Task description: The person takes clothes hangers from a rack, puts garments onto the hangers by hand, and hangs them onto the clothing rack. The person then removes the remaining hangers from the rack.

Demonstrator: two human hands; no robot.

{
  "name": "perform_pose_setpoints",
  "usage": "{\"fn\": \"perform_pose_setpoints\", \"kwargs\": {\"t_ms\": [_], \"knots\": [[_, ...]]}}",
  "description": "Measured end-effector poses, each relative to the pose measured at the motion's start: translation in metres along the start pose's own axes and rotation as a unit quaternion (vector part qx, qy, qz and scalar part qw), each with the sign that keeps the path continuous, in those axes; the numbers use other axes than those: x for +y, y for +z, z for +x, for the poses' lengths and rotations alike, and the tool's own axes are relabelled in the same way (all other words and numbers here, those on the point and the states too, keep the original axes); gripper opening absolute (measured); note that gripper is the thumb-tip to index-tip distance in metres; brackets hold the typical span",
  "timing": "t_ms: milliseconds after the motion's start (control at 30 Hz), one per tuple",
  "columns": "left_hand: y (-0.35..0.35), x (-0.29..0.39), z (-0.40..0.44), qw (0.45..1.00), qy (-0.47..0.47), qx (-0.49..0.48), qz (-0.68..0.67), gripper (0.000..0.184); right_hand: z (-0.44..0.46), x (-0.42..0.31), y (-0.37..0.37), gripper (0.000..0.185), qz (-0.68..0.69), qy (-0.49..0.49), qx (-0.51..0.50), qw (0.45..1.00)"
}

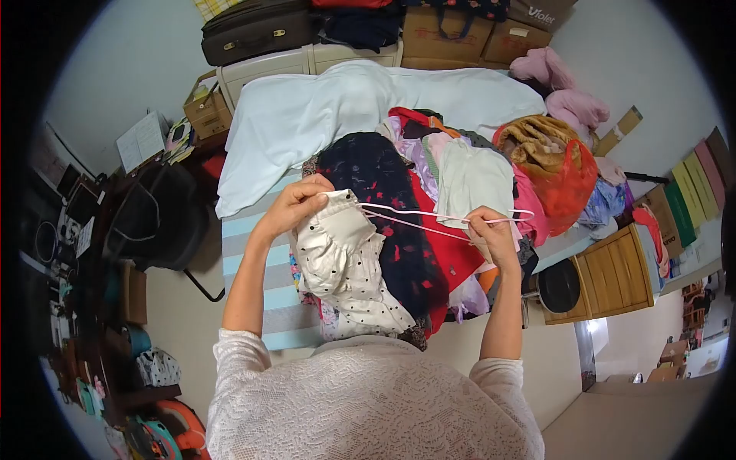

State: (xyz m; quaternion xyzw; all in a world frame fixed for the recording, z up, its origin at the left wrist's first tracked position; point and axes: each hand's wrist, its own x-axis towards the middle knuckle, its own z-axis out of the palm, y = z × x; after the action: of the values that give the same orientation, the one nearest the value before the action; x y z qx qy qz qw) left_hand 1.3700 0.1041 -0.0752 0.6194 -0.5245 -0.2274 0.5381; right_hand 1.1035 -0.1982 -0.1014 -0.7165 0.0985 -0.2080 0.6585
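The left arm reached forward from its pale lace sleeve, forearm slanting up and slightly outward, and the left hand was bent inward at the wrist. Its thumb lay along the top edge of a white dotted garment, the fingers curled behind — a closed pinch near one end of the waistband. From there the garment hung in gathers, its lower part spread over the near left side of the clothes pile on the bed.

The right arm also extended forward, its forearm rising almost straight, with the right hand level with the dark, red-patterned garment but well to its right. Its fingers were folded around the hook end of a thin, pale hanger, and the hook stuck out beyond the knuckles. The hanger lay sideways between the two hands, its far end at the dotted garment's waistband; whether it was inside the cloth there could not be made out. Just beyond the right hand lay a folded whitish cloth — on top of the pile.
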Motion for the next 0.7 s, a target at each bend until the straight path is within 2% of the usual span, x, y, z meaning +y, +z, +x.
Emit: {"fn": "perform_pose_setpoints", "kwargs": {"t_ms": [233, 433, 500, 600, 700], "knots": [[0.001, 0.007, -0.014, 0.999, -0.036, 0.017, -0.024, 0.024, 0.011, 0.004, 0.011, 0.018, 0.053, 0.009, -0.028, 0.998], [0.001, 0.013, -0.021, 0.995, -0.046, -0.025, -0.081, 0.026, 0.019, 0.009, 0.016, 0.02, 0.082, -0.003, -0.043, 0.996], [0.005, 0.011, -0.021, 0.996, -0.017, 0.025, -0.083, 0.036, 0.019, 0.009, 0.017, 0.017, 0.085, 0.016, -0.065, 0.994], [0.002, 0.008, -0.027, 0.989, -0.05, 0.069, -0.124, 0.039, 0.017, 0.017, 0.019, 0.017, 0.138, -0.002, -0.024, 0.99], [0.0, 0.002, -0.029, 0.989, -0.044, 0.073, -0.124, 0.039, 0.017, 0.026, 0.019, 0.017, 0.158, -0.006, -0.053, 0.986]]}}
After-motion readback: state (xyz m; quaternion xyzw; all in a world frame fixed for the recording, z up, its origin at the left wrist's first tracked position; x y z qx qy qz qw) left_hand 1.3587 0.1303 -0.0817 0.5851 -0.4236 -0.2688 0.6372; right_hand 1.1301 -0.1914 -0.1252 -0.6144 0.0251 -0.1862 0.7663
